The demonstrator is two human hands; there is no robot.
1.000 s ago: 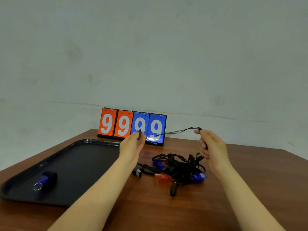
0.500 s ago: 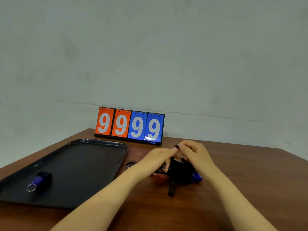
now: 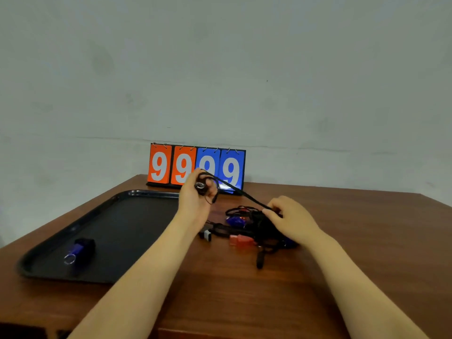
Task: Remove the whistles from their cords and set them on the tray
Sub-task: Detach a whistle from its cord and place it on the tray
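Note:
My left hand [image 3: 195, 194] is raised above the tray's far right corner and grips a black whistle [image 3: 201, 187] with its ring. A black cord [image 3: 241, 193] runs taut from that whistle down to my right hand [image 3: 291, 218], which pinches it over the tangled pile of cords [image 3: 259, 226]. In the pile lie a red whistle [image 3: 241, 240], a blue whistle [image 3: 234, 220] and a black one with a white end [image 3: 206, 234]. One blue whistle [image 3: 77, 249] with a metal ring lies on the black tray [image 3: 122, 199] at its near left.
A flip scoreboard [image 3: 195, 167] reading 9999 stands at the table's far edge against the wall. The brown table [image 3: 354, 228] stretches bare to the right of the pile and in front of it.
Both hands were together over the pile half a second ago. My left hand has since lifted up and left with the black whistle, pulling its cord taut from my right hand.

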